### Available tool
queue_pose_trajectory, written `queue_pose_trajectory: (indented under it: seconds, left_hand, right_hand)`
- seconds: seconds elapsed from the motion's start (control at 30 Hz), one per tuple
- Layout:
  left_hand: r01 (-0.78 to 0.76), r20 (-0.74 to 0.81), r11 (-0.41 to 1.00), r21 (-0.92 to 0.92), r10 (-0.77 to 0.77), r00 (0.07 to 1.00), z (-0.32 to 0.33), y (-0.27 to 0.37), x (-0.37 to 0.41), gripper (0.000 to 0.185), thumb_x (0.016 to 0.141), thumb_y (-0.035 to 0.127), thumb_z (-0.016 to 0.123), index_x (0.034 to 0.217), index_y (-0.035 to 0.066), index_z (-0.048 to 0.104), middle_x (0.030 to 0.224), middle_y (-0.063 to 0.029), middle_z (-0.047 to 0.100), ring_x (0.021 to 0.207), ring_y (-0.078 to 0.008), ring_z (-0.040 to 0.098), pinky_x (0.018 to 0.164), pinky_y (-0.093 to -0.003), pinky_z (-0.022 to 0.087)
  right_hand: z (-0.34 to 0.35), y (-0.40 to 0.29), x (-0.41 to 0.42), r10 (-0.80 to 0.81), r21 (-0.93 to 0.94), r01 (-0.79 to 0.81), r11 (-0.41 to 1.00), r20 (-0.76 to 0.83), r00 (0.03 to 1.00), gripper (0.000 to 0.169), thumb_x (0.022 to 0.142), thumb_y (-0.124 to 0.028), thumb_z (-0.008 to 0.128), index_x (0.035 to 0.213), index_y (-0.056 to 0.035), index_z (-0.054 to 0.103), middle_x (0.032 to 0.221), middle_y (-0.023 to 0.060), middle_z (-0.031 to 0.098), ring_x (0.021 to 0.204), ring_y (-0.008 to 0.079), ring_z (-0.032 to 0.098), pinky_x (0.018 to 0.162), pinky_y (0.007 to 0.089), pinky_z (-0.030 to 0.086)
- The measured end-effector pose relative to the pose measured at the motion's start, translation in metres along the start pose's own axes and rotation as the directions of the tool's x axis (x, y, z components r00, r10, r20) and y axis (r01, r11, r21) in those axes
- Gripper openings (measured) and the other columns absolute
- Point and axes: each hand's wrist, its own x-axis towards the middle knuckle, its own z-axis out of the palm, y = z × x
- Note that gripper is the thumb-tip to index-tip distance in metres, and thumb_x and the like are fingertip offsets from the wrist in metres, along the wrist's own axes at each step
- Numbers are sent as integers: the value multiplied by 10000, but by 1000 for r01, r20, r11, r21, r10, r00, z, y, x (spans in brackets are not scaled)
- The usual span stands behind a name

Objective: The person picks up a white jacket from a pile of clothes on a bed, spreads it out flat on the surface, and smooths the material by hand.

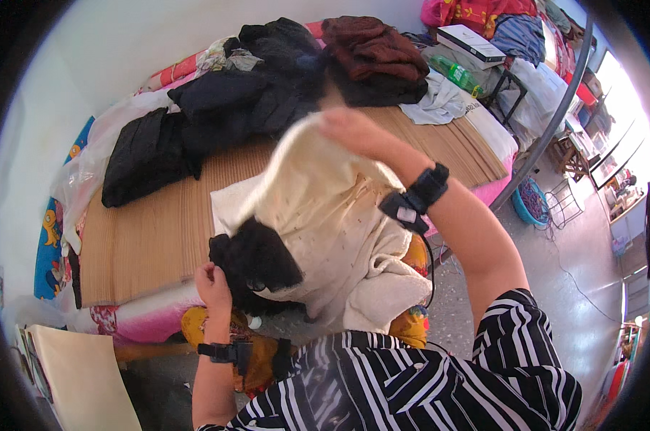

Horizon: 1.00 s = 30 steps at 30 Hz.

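Observation:
A cream cloth (325, 215) with small dark specks drapes over my lap and onto the mat, bunching in thick fleecy folds at the right. My right hand (352, 132), slightly blurred, grips its far edge and lifts it into an arch. Black fabric (271, 253) lies against the cream cloth at the left; whether the two are joined, I cannot tell. The curled fingers of my left hand (213, 285) hold the edge of this black part.
Folded black clothes (147, 156) and a dark brown garment (376, 48) are piled along the far side of a slatted mat (147, 242). A green plastic bottle (456, 75) and a white box (470, 43) lie beyond. A grey pole (551, 124) slants at right, near a blue basket (529, 202).

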Motion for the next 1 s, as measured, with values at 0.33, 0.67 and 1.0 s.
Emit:
queue_pose_trajectory:
  seconds: [0.33, 0.67, 1.0]
  left_hand:
    - [-380, 549, 925, 20, 307, 777, 73, 62, -13, 209, 701, 71, 527, 899, 9, 502, 875, -168, 528, 809, -300, 519, 701, -342, 420]
    - [-296, 751, 924, 241, 15, 660, 195, 10, 115, 499, 733, 134, 527, 1192, 36, 360, 1225, -166, 359, 1146, -244, 327, 938, -318, 266]
    - [-391, 740, 697, 601, -302, 601, 165, 53, 189, 441, 785, 189, 478, 1180, 26, 373, 1217, -180, 358, 1135, -291, 324, 956, -375, 239]
  right_hand:
    - [-66, -43, 86, -199, -149, 155, 977, -351, 915, 316, 765, -284, 463, 845, 7, 556, 810, 190, 564, 774, 304, 550, 686, 367, 418]
    - [-91, -71, 112, -92, 25, 113, 993, -425, 900, 311, 802, -285, 452, 799, 16, 532, 671, 149, 536, 644, 221, 503, 621, 330, 398]
    - [-83, -49, 100, -135, 64, 184, 981, -461, 877, 264, 793, -251, 452, 821, -4, 542, 827, 148, 542, 805, 270, 521, 733, 320, 401]
